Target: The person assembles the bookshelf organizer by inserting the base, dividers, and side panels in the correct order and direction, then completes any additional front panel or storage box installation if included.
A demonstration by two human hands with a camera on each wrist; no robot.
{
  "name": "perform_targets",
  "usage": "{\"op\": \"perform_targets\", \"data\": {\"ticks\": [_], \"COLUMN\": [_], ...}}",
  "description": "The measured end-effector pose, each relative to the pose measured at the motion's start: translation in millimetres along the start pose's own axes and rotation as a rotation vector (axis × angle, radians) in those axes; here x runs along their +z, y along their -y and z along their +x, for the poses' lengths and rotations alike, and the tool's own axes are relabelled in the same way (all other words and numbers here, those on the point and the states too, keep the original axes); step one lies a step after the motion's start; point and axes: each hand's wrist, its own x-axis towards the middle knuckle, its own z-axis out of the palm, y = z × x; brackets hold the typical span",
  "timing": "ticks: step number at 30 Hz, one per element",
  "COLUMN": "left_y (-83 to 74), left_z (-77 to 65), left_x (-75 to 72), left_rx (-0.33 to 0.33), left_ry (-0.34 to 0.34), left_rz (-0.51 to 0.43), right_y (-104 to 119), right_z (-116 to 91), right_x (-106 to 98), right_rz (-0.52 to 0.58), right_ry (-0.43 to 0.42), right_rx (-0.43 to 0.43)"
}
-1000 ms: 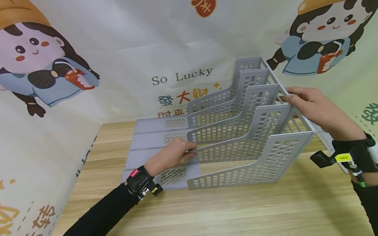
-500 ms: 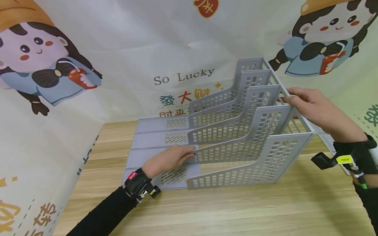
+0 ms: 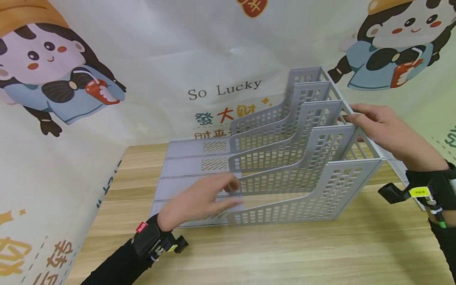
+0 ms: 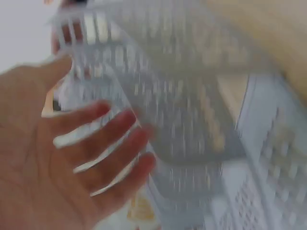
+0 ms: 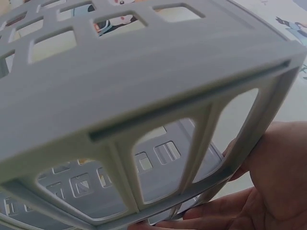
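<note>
A grey plastic file organizer (image 3: 333, 176) with several perforated dividers stands on the table, its tall ends to the right. Flat grey panels (image 3: 179, 168) with slotted ends lie to its left, partly under the dividers' low ends. My left hand (image 3: 199, 200) is over these panels beside the low end of one divider, thumb and fingers apart and holding nothing. The left wrist view is blurred and shows that hand (image 4: 29, 143) with fingers spread near the dividers. My right hand (image 3: 390, 132) grips the organizer's barred back frame, thumb on top; some fingers (image 5: 216, 211) are behind the bars.
Another flat grey perforated piece (image 3: 395, 168) lies on the table at the right, partly hidden by my right hand and wrist. A printed cloth backdrop (image 3: 160, 59) rises behind and along both sides. The wooden table (image 3: 278, 253) extends in front of the organizer.
My left hand has let go of the divider's low front end, opened its fingers and drawn back slightly toward me. My right hand keeps its hold on the back frame.
</note>
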Motion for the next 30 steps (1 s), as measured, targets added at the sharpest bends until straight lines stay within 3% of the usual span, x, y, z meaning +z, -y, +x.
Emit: {"op": "perform_targets", "data": {"ticks": [3,6,11,30], "left_y": [-13.4,-15.9,-10.5,-4.7], "left_z": [1.5,4.3,8.1,10.2], "left_x": [13.9,23.8,23.0,23.0], "left_rx": [0.112,0.175,0.215,0.242], "left_ry": [0.171,0.247,0.187,0.133], "left_rz": [0.038,0.080,0.069,0.042], "right_y": [-0.1,-0.4,0.3,1.9], "right_z": [-0.7,-0.2,0.9,0.4], "right_x": [-1.1,-0.7,0.6,0.4], "right_rz": [0.009,0.014,0.011,0.010], "right_ry": [-0.005,0.005,0.020,0.006], "right_rx": [0.008,0.017,0.028,0.008]}}
